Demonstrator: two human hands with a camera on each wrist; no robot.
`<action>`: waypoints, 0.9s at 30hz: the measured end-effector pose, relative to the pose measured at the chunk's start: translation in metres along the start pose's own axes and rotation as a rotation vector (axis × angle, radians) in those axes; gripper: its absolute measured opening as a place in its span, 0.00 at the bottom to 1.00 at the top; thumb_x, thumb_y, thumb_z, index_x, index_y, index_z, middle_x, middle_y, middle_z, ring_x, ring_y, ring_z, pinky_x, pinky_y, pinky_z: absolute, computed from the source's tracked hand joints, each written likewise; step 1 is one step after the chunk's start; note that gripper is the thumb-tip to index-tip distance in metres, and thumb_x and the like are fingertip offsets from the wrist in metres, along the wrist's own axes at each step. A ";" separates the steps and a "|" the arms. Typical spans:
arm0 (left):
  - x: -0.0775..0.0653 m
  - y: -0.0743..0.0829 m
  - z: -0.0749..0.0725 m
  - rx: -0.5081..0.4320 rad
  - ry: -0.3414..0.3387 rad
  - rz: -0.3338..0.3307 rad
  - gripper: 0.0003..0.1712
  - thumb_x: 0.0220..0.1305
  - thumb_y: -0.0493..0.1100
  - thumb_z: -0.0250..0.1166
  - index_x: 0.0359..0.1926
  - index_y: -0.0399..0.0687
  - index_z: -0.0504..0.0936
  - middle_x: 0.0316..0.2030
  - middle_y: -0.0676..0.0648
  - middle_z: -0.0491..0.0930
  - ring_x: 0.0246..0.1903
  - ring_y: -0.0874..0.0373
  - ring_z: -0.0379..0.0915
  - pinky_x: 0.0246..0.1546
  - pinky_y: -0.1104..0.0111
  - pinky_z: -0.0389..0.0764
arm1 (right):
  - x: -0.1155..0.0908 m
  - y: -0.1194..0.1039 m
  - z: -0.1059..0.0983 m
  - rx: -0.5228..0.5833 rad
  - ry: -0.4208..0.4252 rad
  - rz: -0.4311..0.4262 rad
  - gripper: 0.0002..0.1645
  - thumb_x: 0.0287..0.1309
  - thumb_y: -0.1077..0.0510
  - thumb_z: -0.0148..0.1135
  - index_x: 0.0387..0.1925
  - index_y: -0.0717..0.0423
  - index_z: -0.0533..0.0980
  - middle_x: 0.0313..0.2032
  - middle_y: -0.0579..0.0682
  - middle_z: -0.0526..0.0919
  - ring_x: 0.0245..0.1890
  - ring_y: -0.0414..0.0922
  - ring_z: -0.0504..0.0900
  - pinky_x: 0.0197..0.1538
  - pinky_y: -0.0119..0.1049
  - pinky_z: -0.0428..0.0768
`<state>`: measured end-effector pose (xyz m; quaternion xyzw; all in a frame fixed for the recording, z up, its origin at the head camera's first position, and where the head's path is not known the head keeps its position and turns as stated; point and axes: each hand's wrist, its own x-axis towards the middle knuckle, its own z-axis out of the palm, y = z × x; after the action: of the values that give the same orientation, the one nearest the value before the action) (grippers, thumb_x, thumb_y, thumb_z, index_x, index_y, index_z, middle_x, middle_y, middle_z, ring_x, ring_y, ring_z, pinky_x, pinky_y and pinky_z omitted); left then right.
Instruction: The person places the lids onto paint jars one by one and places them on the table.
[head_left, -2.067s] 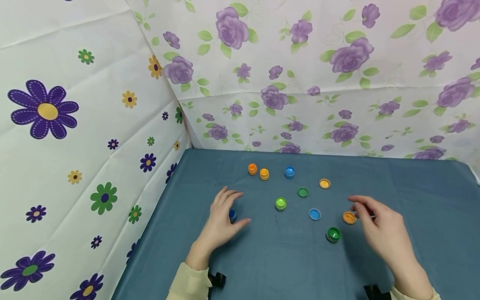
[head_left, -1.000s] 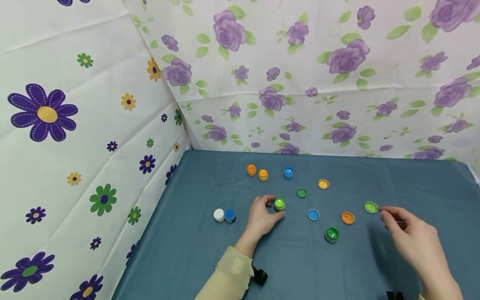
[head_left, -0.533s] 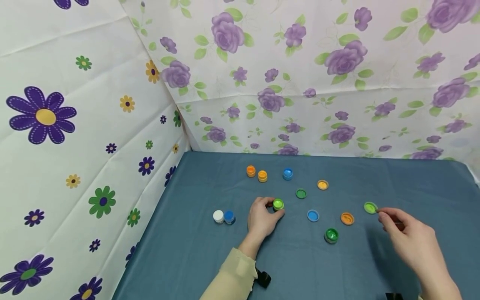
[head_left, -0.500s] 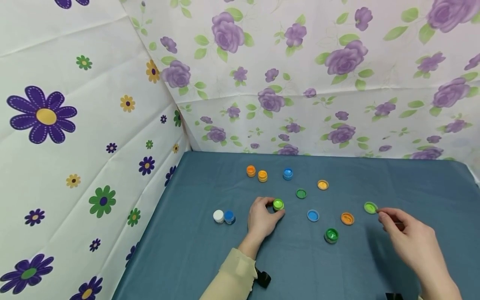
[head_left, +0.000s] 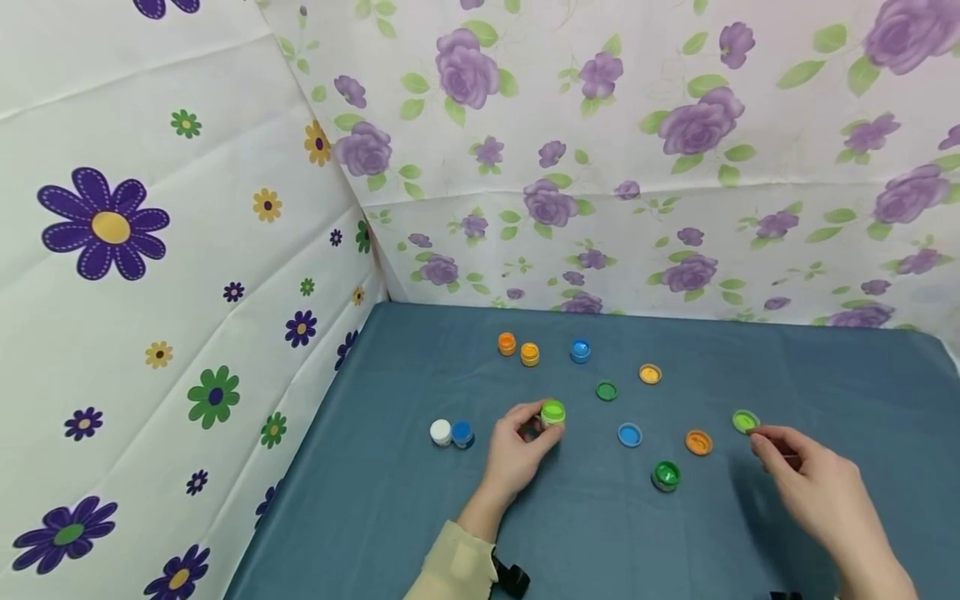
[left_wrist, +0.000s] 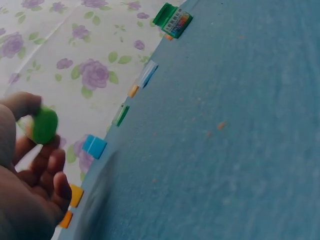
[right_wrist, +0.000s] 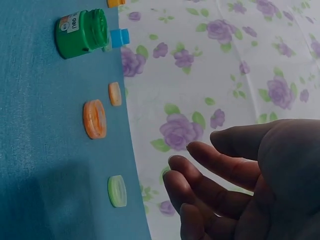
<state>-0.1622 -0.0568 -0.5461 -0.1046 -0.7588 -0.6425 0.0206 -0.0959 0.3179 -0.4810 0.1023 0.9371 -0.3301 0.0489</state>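
Observation:
My left hand [head_left: 517, 450] pinches a small light green paint jar [head_left: 552, 412] between thumb and fingers, raised off the cloth; in the left wrist view the jar [left_wrist: 45, 125] shows its green top, blurred. My right hand [head_left: 813, 483] hovers with loosely bent fingers beside a light green lid [head_left: 745, 421]. The right wrist view shows that lid [right_wrist: 117, 191] lying on the cloth, apart from the fingers, and nothing in the hand [right_wrist: 225, 180]. Nearer me stands an uncapped dark green jar [head_left: 666, 476]. An orange lid [head_left: 699, 442] and a blue lid [head_left: 630, 434] lie between the hands.
Left of my left hand, a white-topped jar [head_left: 441, 432] and a dark blue jar [head_left: 462, 434] stand together. Farther back are an orange jar [head_left: 507, 343], a yellow-orange jar [head_left: 530, 354], a blue jar [head_left: 581, 350], a green lid [head_left: 607, 390] and a yellow lid [head_left: 650, 373].
My left hand went from the dark blue jar to the light green one, gripped it and lifted it slightly. My right hand moved right, away from the orange lid, then stayed by the light green lid.

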 end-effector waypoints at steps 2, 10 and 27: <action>-0.001 0.001 -0.003 -0.031 -0.006 0.016 0.24 0.73 0.42 0.73 0.67 0.45 0.85 0.48 0.45 0.83 0.39 0.54 0.72 0.36 0.72 0.71 | 0.003 0.002 0.001 -0.012 -0.025 -0.007 0.40 0.84 0.33 0.45 0.69 0.63 0.75 0.54 0.64 0.86 0.46 0.59 0.85 0.35 0.50 0.82; -0.005 0.001 -0.016 -0.026 -0.042 0.097 0.28 0.81 0.41 0.64 0.77 0.54 0.74 0.57 0.50 0.80 0.50 0.56 0.73 0.46 0.69 0.72 | 0.030 0.015 0.002 -0.098 -0.054 -0.077 0.43 0.83 0.37 0.50 0.74 0.71 0.66 0.61 0.77 0.75 0.52 0.71 0.82 0.39 0.57 0.83; -0.011 -0.003 -0.014 -0.061 -0.032 0.162 0.32 0.86 0.39 0.54 0.84 0.48 0.61 0.66 0.42 0.72 0.49 0.57 0.69 0.50 0.69 0.71 | 0.062 0.027 0.017 -0.278 -0.076 -0.160 0.40 0.73 0.56 0.68 0.77 0.66 0.64 0.63 0.84 0.65 0.58 0.82 0.68 0.51 0.76 0.72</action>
<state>-0.1536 -0.0724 -0.5489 -0.1765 -0.7280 -0.6600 0.0570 -0.1496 0.3372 -0.5202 0.0068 0.9764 -0.2036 0.0715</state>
